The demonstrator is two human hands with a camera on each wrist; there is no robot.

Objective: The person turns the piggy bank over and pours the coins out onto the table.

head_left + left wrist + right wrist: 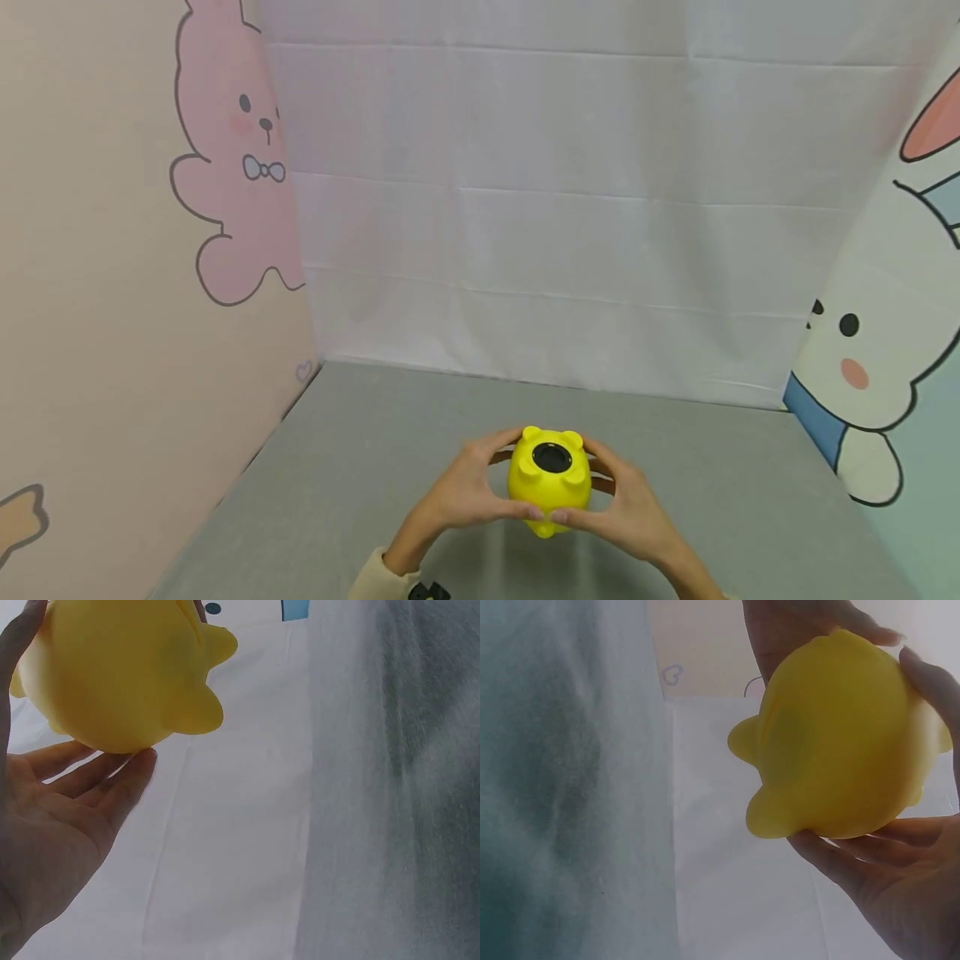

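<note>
**Both hands cradle a yellow pig bank above the tabletop**

Right now the left hand [459, 493] and the right hand [628, 510] meet at the lower middle of the head view, each curled around one side of a yellow pig [550, 481]. It looks like a rounded plastic money bank, turned so that its underside faces up: four stubby feet ring a black round plug [552, 457]. The pig sits between the two palms, held clear above the grey tabletop [337, 467], near the front edge and roughly centred between the side walls.

From the left wrist view, the pig [112, 671] fills the upper left corner. The left hand [52, 825] lies beneath it with the palm open to the camera, and the fingers [112, 784] reach up to touch the rounded body. That grip is a loose cup, with fingers curved round the toy rather than pinching it.

From the right wrist view, the pig [840, 739] sits at the upper right, two small feet jutting toward the left. The right hand [900, 877] wraps it from below and from above, fingers [832, 851] pressed against the lower curve, again a cupping grip.

Behind the tabletop hangs a creased white cloth [555, 208]. A pink bunny [232, 158] is drawn on the left wall, and a white bunny [870, 358] on the right wall. A beige cuff [375, 579] shows at the left wrist.
</note>
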